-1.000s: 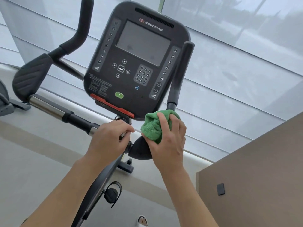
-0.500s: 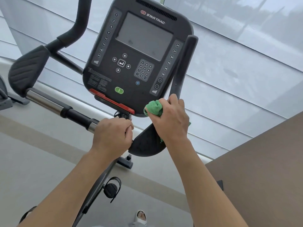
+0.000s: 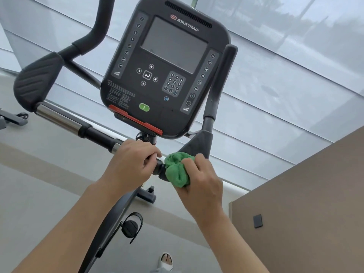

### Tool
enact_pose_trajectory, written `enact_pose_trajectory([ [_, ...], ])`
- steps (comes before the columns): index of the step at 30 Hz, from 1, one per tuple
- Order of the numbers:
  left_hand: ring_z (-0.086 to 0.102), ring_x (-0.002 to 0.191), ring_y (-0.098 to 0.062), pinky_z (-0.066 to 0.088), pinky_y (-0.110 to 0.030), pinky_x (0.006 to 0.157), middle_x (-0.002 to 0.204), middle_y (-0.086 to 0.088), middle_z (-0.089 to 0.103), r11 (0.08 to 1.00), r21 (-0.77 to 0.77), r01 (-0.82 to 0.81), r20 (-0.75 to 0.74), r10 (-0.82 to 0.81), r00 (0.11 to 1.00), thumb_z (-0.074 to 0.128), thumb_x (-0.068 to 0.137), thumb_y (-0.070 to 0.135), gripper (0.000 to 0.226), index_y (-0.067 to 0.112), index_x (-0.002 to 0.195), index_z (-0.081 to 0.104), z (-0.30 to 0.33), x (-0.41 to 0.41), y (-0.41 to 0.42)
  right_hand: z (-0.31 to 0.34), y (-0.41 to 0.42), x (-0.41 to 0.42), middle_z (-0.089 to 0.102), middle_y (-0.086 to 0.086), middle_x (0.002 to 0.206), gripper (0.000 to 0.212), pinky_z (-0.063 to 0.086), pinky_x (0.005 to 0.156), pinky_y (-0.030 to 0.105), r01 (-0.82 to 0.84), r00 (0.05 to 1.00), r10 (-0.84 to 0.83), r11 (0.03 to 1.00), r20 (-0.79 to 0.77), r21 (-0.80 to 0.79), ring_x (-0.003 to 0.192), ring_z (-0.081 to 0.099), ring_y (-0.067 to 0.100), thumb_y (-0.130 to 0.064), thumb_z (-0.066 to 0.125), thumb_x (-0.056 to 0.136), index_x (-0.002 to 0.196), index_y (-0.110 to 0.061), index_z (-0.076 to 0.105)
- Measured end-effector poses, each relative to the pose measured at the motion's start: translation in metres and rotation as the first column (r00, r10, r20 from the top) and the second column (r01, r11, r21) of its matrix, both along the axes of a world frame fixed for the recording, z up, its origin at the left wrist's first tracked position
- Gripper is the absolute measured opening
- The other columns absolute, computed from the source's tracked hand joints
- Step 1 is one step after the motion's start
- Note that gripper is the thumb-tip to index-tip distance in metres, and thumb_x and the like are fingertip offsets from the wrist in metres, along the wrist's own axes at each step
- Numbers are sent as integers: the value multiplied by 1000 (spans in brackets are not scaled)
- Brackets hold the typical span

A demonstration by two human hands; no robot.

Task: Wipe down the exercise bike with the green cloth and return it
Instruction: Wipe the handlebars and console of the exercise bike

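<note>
— Where did the fingers sit on the cloth?

— The right hand's fingers (image 3: 189, 161) were curled over the bunched green terry cloth (image 3: 176, 169), pinching it from the right, so that most of the wad bulged out to the left of the knuckles. The right hand (image 3: 201, 180) held it pressed against the inner end of the black padded right handlebar rest (image 3: 197, 144), where that rest narrows to a dark collar.

— And the other hand?

— The left hand (image 3: 130, 164) was clenched round the dark handlebar tube just left of that collar, its fingertips folded under and nearly touching the cloth. The two hands were just beside each other, with only the collar showing between them.

— What lay further out?

— The exercise bike's black square console (image 3: 163, 75) stood above both hands, tilted, with a grey screen, a number keypad, a green oval button (image 3: 144, 107) and a red strip along its lower edge. To the left, the tube ran up through a shiny chrome sleeve (image 3: 59, 120) to the black ribbed left handlebar rest (image 3: 37, 81). A black upright grip (image 3: 224, 75) rose past the console's right side.

— And below?

— The bike's dark frame dropped between the forearms, with a black pedal and strap (image 3: 131, 226) beside it. A foot in a pale sandal (image 3: 166, 260) showed on the grey floor. A tan wall panel (image 3: 305, 203) carrying a small dark plate stood at the right, and pale window blinds (image 3: 285, 75) filled the background.
</note>
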State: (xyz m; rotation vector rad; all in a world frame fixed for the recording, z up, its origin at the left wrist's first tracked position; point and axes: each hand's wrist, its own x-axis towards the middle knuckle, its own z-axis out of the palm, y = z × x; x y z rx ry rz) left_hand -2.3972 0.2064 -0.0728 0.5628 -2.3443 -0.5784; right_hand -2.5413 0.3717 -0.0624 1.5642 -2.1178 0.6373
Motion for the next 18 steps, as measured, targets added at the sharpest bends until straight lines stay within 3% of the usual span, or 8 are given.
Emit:
enact_pose_trajectory([
  [3,65,78,-16,47,-37,89,84,10,74,1000,-5,-22,-3,22,1000,54,93,19,22,20,93,76,2,0,3,34,-32,-37,44,-9,87,30,24,51,23,140,986,-136,990,95,-35,71,43,15,-47,71,87,89,-26,51],
  [6,65,78,-15,48,-37,89,84,9,73,1000,-1,-31,8,31,999,53,93,20,23,20,92,75,4,0,4,57,-65,-63,43,-7,84,26,32,56,28,209,972,-209,978,109,11,68,44,18,-47,62,86,85,-27,45],
  [10,63,76,-13,47,-35,89,83,9,72,1000,7,-27,6,27,1000,54,95,20,21,19,92,75,3,2,4,62,-78,-63,44,-6,85,25,36,60,30,244,962,-251,967,106,69,70,47,22,-43,67,87,85,-27,48],
  [15,62,77,-17,47,-39,90,82,6,71,999,38,6,11,-6,1000,54,94,19,19,18,91,73,5,4,2,39,-49,-4,38,-10,83,34,28,53,27,125,992,-122,987,-34,103,68,43,18,-47,67,85,83,-29,38],
  [18,60,79,-15,47,-39,89,82,9,68,998,43,34,0,-34,999,58,97,15,16,19,91,72,4,9,-1,15,-18,20,35,-13,82,32,24,51,21,34,998,-37,996,44,79,66,34,10,-49,71,85,86,-26,48],
])
